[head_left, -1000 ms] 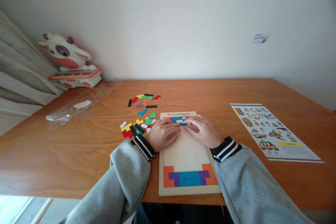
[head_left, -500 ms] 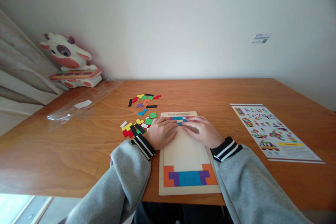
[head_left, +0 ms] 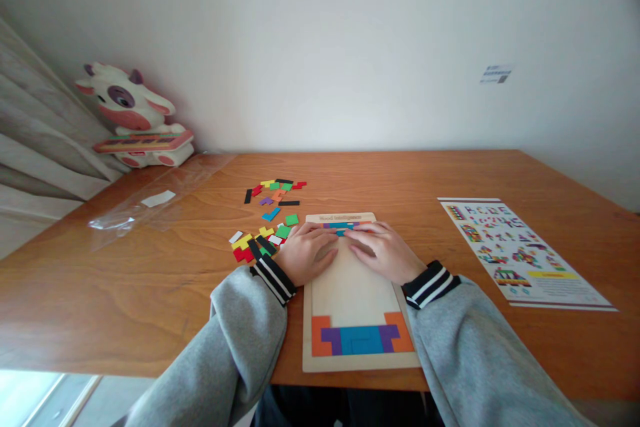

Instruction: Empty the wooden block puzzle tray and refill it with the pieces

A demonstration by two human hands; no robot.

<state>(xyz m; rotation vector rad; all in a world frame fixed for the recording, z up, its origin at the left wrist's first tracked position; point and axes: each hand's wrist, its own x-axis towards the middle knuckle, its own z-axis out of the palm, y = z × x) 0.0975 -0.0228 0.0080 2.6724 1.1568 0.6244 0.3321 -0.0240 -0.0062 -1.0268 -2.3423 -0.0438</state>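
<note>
A pale wooden puzzle board (head_left: 350,290) lies in front of me on the wooden table (head_left: 100,293). Orange, purple and blue pieces (head_left: 362,339) fill its near row. At its far end a blue and purple row of pieces (head_left: 341,225) sits against the top rim. My left hand (head_left: 306,252) rests on the board's far left part, fingers curled loosely and pressing down. My right hand (head_left: 381,250) lies on the far right part, its fingertips touching the blue pieces. Neither hand lifts anything.
Loose coloured pieces (head_left: 255,243) lie left of the board, with more pieces (head_left: 275,192) farther back. A printed pattern sheet (head_left: 520,252) lies at the right. A clear plastic bag (head_left: 145,203) and a cow toy (head_left: 133,117) are at the far left, by the wall.
The blue and purple pieces under my fingertips have slid away from me and now sit tight against the board's top rim. Both hands moved slightly forward with them.
</note>
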